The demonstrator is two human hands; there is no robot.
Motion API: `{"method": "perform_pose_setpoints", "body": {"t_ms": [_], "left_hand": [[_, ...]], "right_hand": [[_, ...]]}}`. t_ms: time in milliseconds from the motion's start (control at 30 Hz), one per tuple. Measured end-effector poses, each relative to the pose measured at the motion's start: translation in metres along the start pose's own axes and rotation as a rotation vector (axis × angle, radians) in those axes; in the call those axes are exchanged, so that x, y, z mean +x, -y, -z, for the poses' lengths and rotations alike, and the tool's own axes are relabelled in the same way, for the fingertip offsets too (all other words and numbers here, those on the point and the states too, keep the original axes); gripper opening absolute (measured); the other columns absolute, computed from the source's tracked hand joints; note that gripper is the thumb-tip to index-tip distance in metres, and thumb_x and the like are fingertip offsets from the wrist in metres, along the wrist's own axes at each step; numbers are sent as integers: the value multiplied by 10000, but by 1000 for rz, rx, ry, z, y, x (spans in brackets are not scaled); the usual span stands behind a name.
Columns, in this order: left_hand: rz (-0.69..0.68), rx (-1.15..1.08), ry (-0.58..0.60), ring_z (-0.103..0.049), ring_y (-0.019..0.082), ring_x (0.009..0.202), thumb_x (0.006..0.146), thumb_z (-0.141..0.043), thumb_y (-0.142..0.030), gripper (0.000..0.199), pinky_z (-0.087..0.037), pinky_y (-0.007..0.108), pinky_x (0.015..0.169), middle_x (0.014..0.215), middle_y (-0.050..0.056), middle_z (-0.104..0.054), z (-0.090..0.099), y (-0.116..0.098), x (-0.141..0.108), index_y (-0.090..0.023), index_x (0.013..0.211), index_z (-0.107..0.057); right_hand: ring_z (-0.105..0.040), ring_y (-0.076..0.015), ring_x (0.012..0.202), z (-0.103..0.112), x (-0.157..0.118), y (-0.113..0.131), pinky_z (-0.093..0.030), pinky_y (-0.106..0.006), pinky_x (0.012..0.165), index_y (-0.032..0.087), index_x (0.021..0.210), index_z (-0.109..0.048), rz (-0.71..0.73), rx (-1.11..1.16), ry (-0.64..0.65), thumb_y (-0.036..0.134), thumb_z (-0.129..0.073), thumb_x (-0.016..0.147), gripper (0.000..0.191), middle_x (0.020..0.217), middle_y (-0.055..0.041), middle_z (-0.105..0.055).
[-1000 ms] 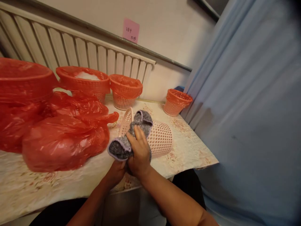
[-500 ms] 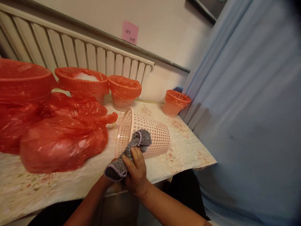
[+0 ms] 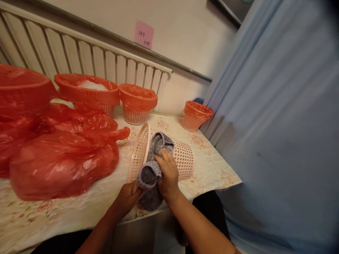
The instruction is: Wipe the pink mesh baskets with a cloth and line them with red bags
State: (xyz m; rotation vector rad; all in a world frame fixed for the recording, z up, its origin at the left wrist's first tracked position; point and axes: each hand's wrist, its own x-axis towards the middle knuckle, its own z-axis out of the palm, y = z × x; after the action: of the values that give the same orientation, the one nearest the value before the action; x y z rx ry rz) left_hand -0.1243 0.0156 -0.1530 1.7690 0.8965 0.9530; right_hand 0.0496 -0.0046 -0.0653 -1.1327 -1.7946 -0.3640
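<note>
A: From the head camera, what is in the hands?
B: A grey knitted item [image 3: 152,163] with lilac edging. It is bunched between them, one round opening facing the wearer.

A: How does each hand grip it?
B: The left hand [image 3: 127,198] is closed on the lilac edge at the lower left of that opening. The right hand [image 3: 168,173] is clamped round the fabric from the other side, its fingers lying over the upper part.

A: What is just past the right hand?
B: A pale pink basket [image 3: 184,158] on its side, its mouth towards the left. The knitted item hides part of it; I can't tell whether they touch.

A: And to the left of the left hand?
B: A bulging red plastic bag [image 3: 66,160], on the same flowered tablecloth [image 3: 212,169].

A: Farther off?
B: Well beyond both hands, a small basket with a red liner [image 3: 138,102] stands upright near the radiator [image 3: 79,53]. Another lined basket [image 3: 196,115] is beyond the right hand and further right, next to a blue curtain [image 3: 278,141].
</note>
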Motion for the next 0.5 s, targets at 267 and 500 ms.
{"method": "perform_pose_setpoints", "body": {"t_ms": [267,500], "left_hand": [[-34,-8,24,-694,256,859,861,-539,-398,342,-556,360,830,841,57,-759,-3,-19,-1,-147,993,-730],[-56,-19,16,-700,257,870,858,-551,-388,339,-563,377,841,842,59,-763,-5,-20,0,-148,1018,-730]], "right_hand": [[-565,-226,1210,51,-18,-113,-411,-441,1069,184,1180,-661,-443,-76,-136,183,-510,824,387,1271,-93,-636],[-523,-253,1261,40,-44,-93,-394,-482,1079,153,1233,-627,-517,-147,-256,164,-466,839,426,1334,-133,-582]]}}
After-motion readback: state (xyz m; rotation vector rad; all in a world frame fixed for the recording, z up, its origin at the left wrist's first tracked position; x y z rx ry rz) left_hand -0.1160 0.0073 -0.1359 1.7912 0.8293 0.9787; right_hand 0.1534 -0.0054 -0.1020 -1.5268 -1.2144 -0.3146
